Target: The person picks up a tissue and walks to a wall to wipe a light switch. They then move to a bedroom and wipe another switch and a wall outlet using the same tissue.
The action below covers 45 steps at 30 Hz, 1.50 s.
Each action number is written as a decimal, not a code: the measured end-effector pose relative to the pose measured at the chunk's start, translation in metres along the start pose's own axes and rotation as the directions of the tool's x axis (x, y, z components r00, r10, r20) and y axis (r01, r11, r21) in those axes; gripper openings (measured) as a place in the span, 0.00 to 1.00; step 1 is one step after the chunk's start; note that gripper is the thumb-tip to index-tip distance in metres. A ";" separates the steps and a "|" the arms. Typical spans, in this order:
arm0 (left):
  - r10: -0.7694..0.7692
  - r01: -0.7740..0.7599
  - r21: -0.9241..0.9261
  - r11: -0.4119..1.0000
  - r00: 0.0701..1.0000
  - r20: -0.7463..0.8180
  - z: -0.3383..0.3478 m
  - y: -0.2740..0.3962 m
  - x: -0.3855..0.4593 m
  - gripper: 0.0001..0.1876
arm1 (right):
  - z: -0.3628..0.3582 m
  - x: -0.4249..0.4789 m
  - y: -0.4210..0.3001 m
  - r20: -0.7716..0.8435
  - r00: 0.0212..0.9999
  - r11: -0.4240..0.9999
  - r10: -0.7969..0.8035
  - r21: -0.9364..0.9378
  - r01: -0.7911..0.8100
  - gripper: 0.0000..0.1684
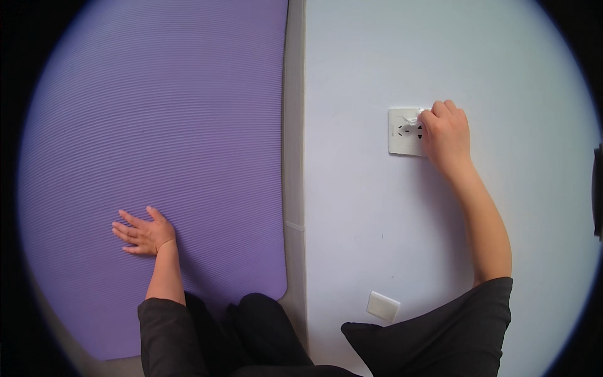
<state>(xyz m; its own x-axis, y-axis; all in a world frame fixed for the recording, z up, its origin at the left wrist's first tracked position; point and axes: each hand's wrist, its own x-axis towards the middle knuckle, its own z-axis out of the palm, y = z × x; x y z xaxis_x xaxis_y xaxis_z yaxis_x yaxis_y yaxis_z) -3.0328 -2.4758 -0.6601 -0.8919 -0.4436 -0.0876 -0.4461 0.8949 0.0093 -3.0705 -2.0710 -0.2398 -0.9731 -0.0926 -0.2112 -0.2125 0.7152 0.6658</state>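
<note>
My right hand [447,134] pinches a crumpled white tissue [413,118] against the upper part of a white wall socket plate [398,143]. The hand and tissue cover the plate's right side; slotted openings show to their left. Lower left, my left hand [147,233] rests palm down on a purple ribbed exercise mat [188,118], fingers spread and holding nothing.
A pale wall [348,198] rises on the right, with a second white plate [383,307] low down near my right sleeve. Between mat and wall runs a grey baseboard [295,141]. My knees in dark trousers [259,325] are at the mat's near edge.
</note>
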 end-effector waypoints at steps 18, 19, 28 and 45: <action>0.027 -0.030 -0.035 0.999 0.997 -0.074 0.003 -0.002 0.000 0.40 | -0.011 -0.001 0.004 -0.053 0.998 0.995 0.028 0.098 -0.022 0.05; 0.033 -0.037 -0.051 0.998 0.995 -0.089 0.003 -0.002 -0.001 0.40 | -0.008 0.004 0.007 -0.061 0.997 0.995 0.036 0.098 -0.030 0.05; 0.023 -0.027 -0.067 0.997 0.998 -0.066 0.000 -0.001 0.001 0.40 | 0.029 0.028 -0.001 -0.155 0.987 0.999 -0.038 0.007 0.039 0.04; 0.044 -0.057 -0.117 0.991 0.993 -0.113 0.001 -0.001 0.000 0.40 | 0.044 0.004 -0.038 -0.112 0.975 0.980 -0.192 0.034 0.197 0.09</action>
<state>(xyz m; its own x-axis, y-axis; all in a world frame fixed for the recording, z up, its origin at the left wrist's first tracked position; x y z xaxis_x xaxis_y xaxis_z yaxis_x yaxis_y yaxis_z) -3.0324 -2.4767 -0.6612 -0.9134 -0.4063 0.0263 -0.3998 0.9072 0.1307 -3.0625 -2.0679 -0.2973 -0.9181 -0.3050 -0.2532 -0.3964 0.7065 0.5863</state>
